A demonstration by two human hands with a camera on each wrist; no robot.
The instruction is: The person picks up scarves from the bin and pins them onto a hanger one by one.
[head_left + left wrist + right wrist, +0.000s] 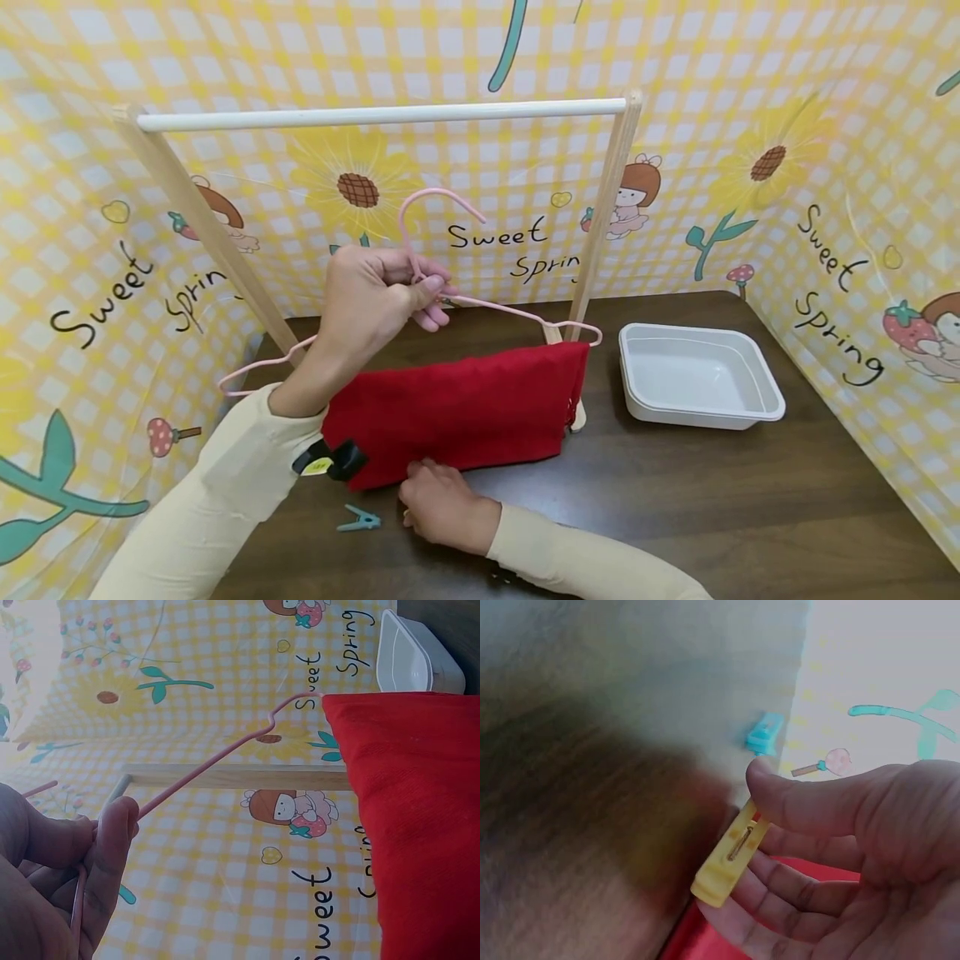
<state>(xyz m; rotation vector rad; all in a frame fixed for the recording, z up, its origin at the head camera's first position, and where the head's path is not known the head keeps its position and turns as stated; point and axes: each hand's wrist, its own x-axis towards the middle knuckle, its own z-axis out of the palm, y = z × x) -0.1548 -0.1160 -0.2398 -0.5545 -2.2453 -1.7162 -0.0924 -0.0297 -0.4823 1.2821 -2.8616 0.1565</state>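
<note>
My left hand (367,304) pinches a pink clothes hanger (498,307) just below its hook, between thumb and fingers. A folded red cloth (457,408) hangs from the hanger's lower part, in front of the rack. Low by the cloth's bottom edge is my right hand (450,508). In the right wrist view, that hand's thumb and fingers grip a yellow clothespin (731,859); the head view hides most of it. On the table lies a light blue clothespin (362,518), left of the right hand.
A drying rack with a white rod (382,115) and wooden posts stands behind the hanger. To the right, a white plastic tub (701,375) sits on the dark wooden table (712,508). Yellow checked fabric (480,50) encloses the back and sides.
</note>
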